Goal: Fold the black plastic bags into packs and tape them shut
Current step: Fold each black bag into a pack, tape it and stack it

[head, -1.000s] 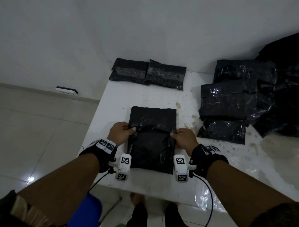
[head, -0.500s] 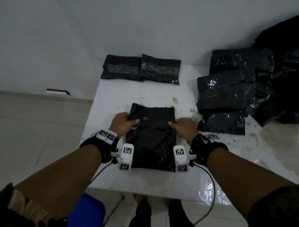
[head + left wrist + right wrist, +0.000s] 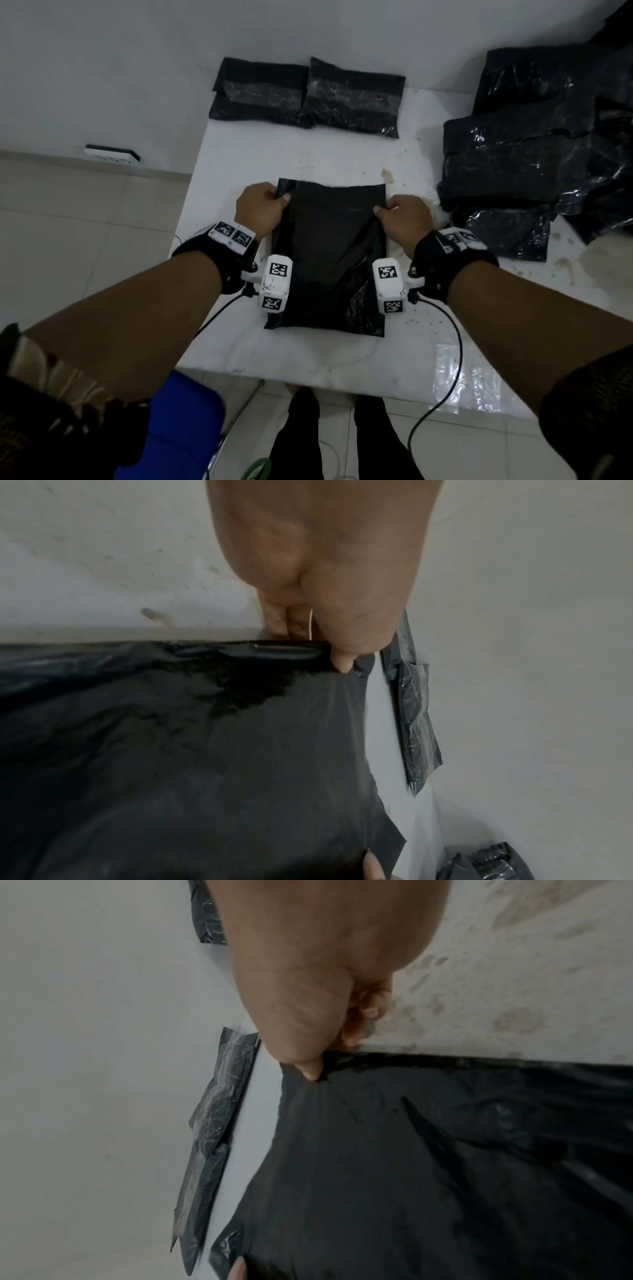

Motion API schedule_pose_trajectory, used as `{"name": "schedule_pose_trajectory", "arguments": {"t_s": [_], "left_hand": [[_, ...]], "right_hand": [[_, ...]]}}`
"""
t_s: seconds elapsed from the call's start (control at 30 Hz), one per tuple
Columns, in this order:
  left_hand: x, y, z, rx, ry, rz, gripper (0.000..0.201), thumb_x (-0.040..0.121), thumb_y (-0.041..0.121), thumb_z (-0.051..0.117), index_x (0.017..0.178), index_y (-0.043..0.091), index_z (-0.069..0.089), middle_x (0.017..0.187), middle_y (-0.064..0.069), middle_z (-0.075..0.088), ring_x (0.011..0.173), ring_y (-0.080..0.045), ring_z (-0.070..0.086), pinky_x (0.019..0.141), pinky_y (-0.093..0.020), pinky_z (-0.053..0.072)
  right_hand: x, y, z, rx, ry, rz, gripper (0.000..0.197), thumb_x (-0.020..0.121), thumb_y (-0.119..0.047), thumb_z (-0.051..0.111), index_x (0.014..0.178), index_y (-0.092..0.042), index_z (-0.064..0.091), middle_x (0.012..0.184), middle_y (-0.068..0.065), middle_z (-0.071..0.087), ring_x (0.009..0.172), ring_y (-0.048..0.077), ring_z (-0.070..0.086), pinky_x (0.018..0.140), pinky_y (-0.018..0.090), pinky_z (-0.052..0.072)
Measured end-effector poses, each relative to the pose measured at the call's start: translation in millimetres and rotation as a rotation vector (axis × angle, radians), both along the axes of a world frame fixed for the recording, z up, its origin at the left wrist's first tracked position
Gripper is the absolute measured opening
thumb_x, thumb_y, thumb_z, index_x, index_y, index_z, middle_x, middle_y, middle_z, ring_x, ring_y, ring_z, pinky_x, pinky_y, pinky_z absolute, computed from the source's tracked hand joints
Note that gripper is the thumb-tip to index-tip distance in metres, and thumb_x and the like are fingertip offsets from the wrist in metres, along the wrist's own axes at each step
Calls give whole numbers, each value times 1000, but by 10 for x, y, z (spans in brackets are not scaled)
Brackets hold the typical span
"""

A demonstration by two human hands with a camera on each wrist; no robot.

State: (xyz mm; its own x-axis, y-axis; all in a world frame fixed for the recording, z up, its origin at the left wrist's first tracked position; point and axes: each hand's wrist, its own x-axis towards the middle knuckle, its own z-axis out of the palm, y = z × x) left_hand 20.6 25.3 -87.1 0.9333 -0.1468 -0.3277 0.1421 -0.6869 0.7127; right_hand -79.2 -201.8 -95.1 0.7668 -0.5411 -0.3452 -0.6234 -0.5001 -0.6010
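A black plastic bag (image 3: 329, 253) lies flat on the white table (image 3: 260, 154) in front of me, long side running away from me. My left hand (image 3: 262, 205) pinches its left edge near the far corner, thumb on top, the fingers curled under; the wrist view shows that pinch on the bag (image 3: 192, 750) by my left hand (image 3: 329, 588). My right hand (image 3: 399, 216) pinches the right edge at the same height. In the right wrist view the thumb of my right hand (image 3: 329, 974) presses onto the bag (image 3: 445, 1164).
Two finished packs (image 3: 308, 92) with clear tape bands lie side by side at the table's far edge against the wall. A heap of black bags (image 3: 520, 154) fills the right side. The table's front edge (image 3: 308, 375) is near my legs; a blue object (image 3: 178, 428) sits below left.
Both hands have slid further away from me along the bag's side edges, toward its far corners, still pinching the bag. The bag now lies flatter and smoother.
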Motion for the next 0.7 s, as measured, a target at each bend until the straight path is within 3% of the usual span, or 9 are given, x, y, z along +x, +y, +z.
{"name": "schedule_pose_trajectory", "arguments": {"t_s": [0.07,0.13,0.2,0.27,0.37,0.47,0.53,0.63,0.7], "left_hand": [[27,-25,-2,-45,25,61,31,93,23,60,63,17,52,79,-15,64,93,-38,63,73,-35,43],[40,-38,6,-67,57,86,34,95,26,56,64,12,54,73,-9,58,86,-39,61,74,-35,43],[51,-26,18,-54,55,83,36,95,29,54,73,2,62,78,-13,63,82,-33,60,81,-38,49],[95,28,-11,-78,66,135,34,89,30,55,77,0,65,85,-18,70,84,-35,67,84,-46,56],[54,140,-8,-124,172,174,27,82,35,56,71,11,64,87,-18,72,85,-36,71,80,-50,59],[-150,257,84,-5,244,13,51,77,46,73,75,-5,70,78,-22,72,76,-34,72,76,-44,60],[-274,311,77,62,292,-114,55,71,45,81,77,-8,71,76,-20,72,76,-34,71,74,-42,60],[-385,364,26,129,244,-214,31,76,30,81,66,5,66,73,-11,69,82,-32,69,72,-35,56],[-426,381,4,95,190,-196,22,80,22,78,66,11,65,78,-13,69,86,-34,68,78,-40,56]], "right_hand": [[45,-26,-18,-22,-5,-20,33,94,-31,59,66,-15,58,83,9,66,92,31,64,71,27,40],[78,-24,-27,-28,-26,-39,35,94,-34,56,69,-12,65,86,10,69,92,30,64,73,29,43],[93,-24,-38,-55,-29,-35,31,94,-34,58,82,-10,73,94,10,72,96,30,64,79,31,47],[73,-23,-26,-64,-20,-46,31,95,-35,57,87,-10,74,98,10,73,98,30,65,79,29,46],[-32,20,28,-7,-3,-77,44,92,-44,59,81,-3,69,83,13,71,84,32,66,74,36,52],[-219,131,101,59,46,-53,41,82,-45,73,69,-7,62,81,18,71,76,34,68,73,48,57],[-340,181,123,89,83,-22,37,78,-38,78,64,-8,60,79,19,70,75,35,69,69,48,58],[-449,207,95,139,114,15,32,80,-25,77,61,-4,62,69,17,68,70,34,67,66,44,56],[-482,210,82,182,95,-9,41,83,-16,75,51,-11,49,55,9,56,58,28,59,59,36,50]]}}
